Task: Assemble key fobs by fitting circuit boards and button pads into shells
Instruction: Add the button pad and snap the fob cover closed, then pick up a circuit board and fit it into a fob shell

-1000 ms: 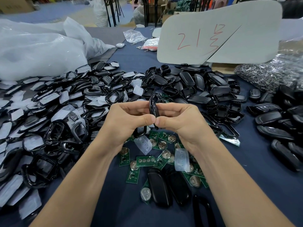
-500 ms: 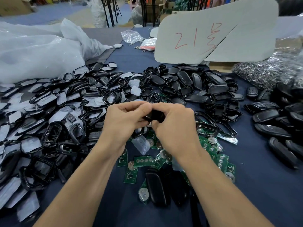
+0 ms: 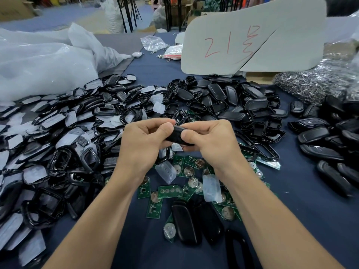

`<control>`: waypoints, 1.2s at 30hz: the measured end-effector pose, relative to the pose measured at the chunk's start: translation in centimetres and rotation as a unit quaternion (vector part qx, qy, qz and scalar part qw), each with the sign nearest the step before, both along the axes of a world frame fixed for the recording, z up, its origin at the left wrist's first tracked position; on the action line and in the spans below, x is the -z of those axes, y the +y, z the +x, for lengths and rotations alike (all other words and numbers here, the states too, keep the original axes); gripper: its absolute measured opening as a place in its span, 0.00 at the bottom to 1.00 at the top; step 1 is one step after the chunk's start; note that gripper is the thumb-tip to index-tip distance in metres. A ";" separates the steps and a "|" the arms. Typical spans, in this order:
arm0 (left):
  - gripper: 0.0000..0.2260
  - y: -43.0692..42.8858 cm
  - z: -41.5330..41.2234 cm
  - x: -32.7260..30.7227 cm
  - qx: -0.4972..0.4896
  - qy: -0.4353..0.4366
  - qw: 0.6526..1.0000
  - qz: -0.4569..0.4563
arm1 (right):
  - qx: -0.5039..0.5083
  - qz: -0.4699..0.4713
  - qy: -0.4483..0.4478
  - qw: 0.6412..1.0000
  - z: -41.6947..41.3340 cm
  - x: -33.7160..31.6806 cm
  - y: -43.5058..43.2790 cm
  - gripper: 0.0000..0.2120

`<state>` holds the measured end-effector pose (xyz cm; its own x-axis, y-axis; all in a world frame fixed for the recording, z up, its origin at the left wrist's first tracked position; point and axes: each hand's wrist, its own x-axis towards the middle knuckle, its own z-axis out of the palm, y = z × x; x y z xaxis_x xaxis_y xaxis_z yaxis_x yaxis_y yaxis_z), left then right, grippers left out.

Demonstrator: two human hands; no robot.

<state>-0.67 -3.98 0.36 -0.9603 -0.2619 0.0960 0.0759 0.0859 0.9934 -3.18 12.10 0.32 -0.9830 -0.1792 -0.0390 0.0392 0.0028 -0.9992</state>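
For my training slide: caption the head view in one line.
Left hand and right hand grip a black key fob above green circuit boards, amid heaps of black shells.

A dark blue cloth covered the table. On its far left side lay a big heap of white plastic bags. At the far side stood a pale board with "21" and one more sign written in red. A piece of brown cardboard showed just under its lower edge. Left of the board lay a small clear bag, a packet with a red strip and a small white oval thing. At the right was a heap of shiny metal rings. Behind the table stood thin black legs, blurred.
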 end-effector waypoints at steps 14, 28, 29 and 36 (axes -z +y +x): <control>0.04 0.6 0.0 -0.1 0.005 0.026 1.000 0.006 | 0.011 -0.091 -0.048 0.995 0.2 -0.7 -0.4 0.10; 0.14 1.4 0.1 0.2 -0.004 0.009 0.992 0.129 | -0.005 -0.121 -0.035 0.992 0.9 0.2 -2.0 0.05; 0.14 1.5 0.0 0.2 -0.008 0.010 0.993 0.122 | -0.025 -0.094 -0.022 0.995 0.7 0.2 -1.8 0.06; 0.13 1.8 0.1 0.7 0.020 0.012 0.998 0.057 | -0.154 0.069 -0.051 0.984 -0.7 -0.9 1.6 0.06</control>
